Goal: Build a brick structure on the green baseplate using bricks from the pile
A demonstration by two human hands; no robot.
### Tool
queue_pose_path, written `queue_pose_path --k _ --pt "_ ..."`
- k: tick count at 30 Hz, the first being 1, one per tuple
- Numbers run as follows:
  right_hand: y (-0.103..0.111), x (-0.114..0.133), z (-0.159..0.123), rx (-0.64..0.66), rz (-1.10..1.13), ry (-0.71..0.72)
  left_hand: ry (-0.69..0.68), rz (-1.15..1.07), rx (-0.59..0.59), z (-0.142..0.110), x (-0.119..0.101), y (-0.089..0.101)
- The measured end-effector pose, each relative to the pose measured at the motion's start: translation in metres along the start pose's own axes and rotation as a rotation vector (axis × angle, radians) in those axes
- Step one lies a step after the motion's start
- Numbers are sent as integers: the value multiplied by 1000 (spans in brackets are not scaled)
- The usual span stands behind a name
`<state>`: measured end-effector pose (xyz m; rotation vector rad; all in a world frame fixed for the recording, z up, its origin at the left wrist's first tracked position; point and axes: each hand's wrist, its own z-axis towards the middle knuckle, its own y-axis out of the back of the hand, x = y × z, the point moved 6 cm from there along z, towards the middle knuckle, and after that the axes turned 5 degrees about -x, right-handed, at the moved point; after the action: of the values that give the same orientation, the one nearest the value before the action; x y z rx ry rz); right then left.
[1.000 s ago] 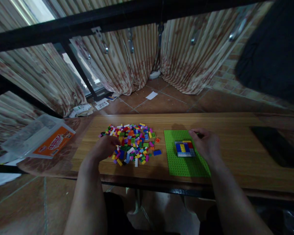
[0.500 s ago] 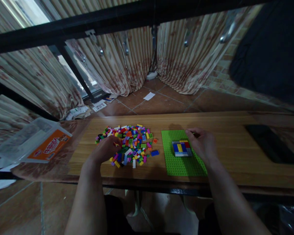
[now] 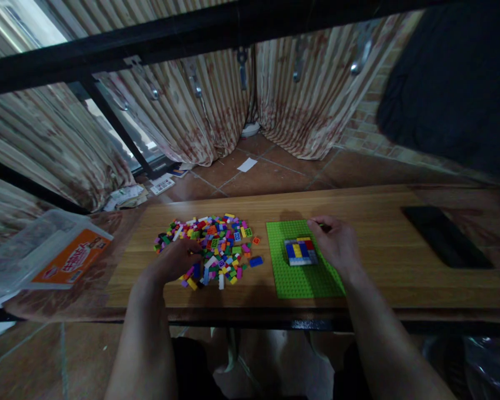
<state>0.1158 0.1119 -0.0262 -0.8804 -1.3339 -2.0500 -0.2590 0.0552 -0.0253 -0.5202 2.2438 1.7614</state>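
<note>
On the left, a loose pile of coloured toy building bricks point(image 3: 223, 244) is spread over the wooden board. My left hand point(image 3: 178, 259) reaches into its near left part, with thumb and fingers curled together; whatever lies between the fingertips is hidden. A green studded baseplate point(image 3: 308, 285) lies right of the pile. On it stands a small block of joined bricks point(image 3: 300, 252) in blue, yellow, red, white and grey. My right hand point(image 3: 336, 244) is over the baseplate's right side, beside the block, fingers bent in a pinch whose contents I cannot see.
A blue brick point(image 3: 256, 261) and an orange brick point(image 3: 256, 240) lie between pile and baseplate. A black phone-like slab point(image 3: 445, 236) rests at the right. A clear plastic tub with an orange label point(image 3: 73, 258) stands left of the wooden board point(image 3: 383, 222). Curtains point(image 3: 216, 116) hang behind.
The view has swung slightly, so the scene sits further left. My left hand has shifted a little nearer to me at the pile. My right hand stays beside the joined bricks.
</note>
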Motion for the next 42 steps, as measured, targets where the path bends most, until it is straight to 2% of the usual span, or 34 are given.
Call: queue_pose_path --k 4,8,11,16,21,25,28,33,42 --pt "-2 1 0 3 6 10 -108 -183 -3 1 -18 2" --pt "-2 4 -1 -12 19 39 -131 -364 -34 5 -53 -3" --pt "-1 6 -1 -15 26 61 -138 -548 -78 11 -85 -18" --pt "-1 4 0 5 43 30 -116 -698 -31 28 -131 -59" --pt "-4 3 0 60 10 55 -137 -611 -61 47 -163 -78" --pt "-14 -1 -3 203 -37 57 -239 -459 -89 55 -185 -84" --pt "-17 -2 -3 272 -85 73 -283 -391 -88 58 -195 -90" --pt "-15 -5 -3 335 -154 87 -269 -289 -67 62 -200 -99" --pt "-20 -5 -7 384 -46 82 -288 -232 -93 60 -200 -94"
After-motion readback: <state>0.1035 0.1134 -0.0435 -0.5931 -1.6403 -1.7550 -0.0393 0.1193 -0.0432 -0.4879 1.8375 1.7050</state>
